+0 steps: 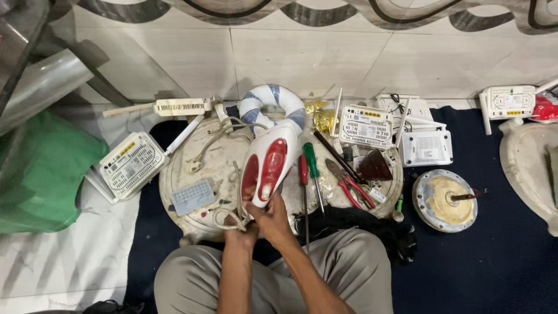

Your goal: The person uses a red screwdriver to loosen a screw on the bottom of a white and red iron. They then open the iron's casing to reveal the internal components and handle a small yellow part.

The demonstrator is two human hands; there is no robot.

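Observation:
A white and red clothes iron [268, 163] lies on a round worn tabletop [221, 166], its nose toward the far wall. My right hand [271, 216] grips the iron's near end. My left hand [241, 228] holds the iron's pale cord [224, 218] just beside that end. The cord loops over the tabletop to a plug [195, 166]. A red-handled screwdriver [303, 174] and a green-handled screwdriver [311, 166] lie right of the iron. Red-handled pliers [351, 186] lie further right.
Several white routers [131, 164] [366, 126] [426, 147] [510, 102] ring the table. A grey perforated plate [192, 197] lies left of the iron. A round metal disc [446, 200] sits on the dark blue mat. A green bag [38, 168] is at left, black cloth [354, 224] by my knee.

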